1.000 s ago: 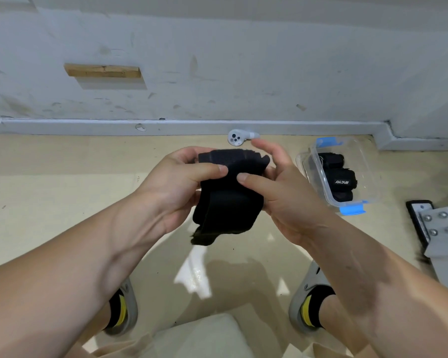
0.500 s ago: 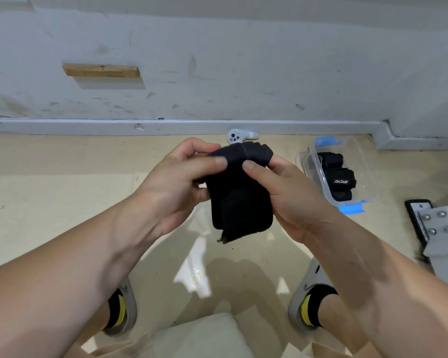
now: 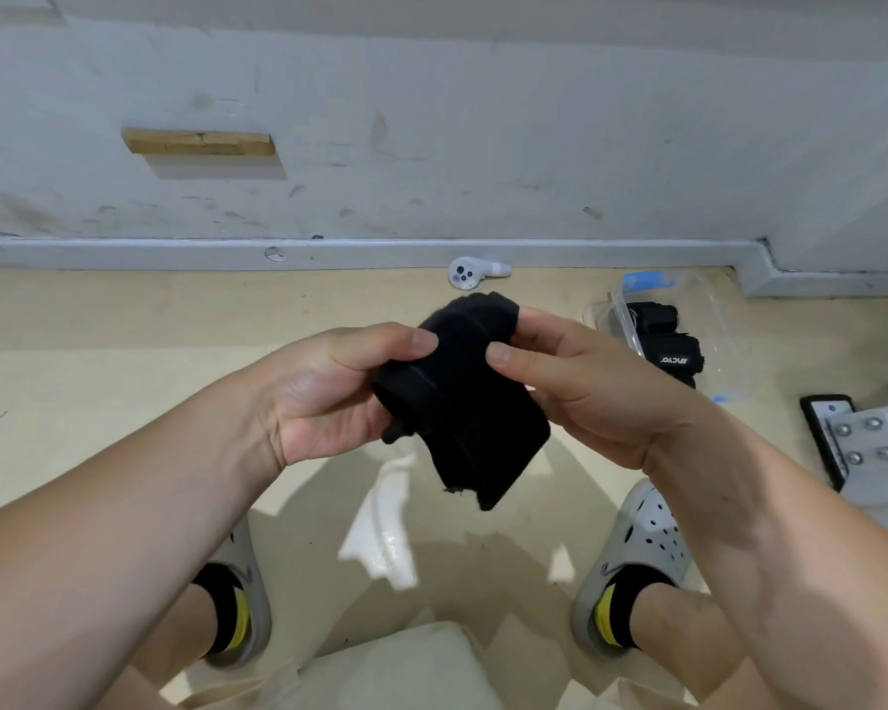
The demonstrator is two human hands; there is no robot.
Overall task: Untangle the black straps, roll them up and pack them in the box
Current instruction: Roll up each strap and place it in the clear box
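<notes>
A wide black strap [image 3: 470,402] hangs folded over itself between both hands, above the floor in the middle of the view. My left hand [image 3: 329,397] grips its left side, thumb on top. My right hand [image 3: 580,386] pinches its upper right part, thumb pressing the front. The strap's loose end points down and right. A clear plastic box [image 3: 708,310] with blue clips stands on the floor to the right, with rolled black straps [image 3: 672,345] inside it; my right hand partly covers the box.
A white handheld controller [image 3: 470,273] lies by the grey skirting of the wall. A metal bracket with bolts [image 3: 862,443] sits at the right edge. My two feet in grey clogs [image 3: 642,550] rest on the beige floor below the hands.
The strap has been turned and folded further between the hands, its loose end swinging from lower left to lower right. Both hands keep their grip and stay in about the same place.
</notes>
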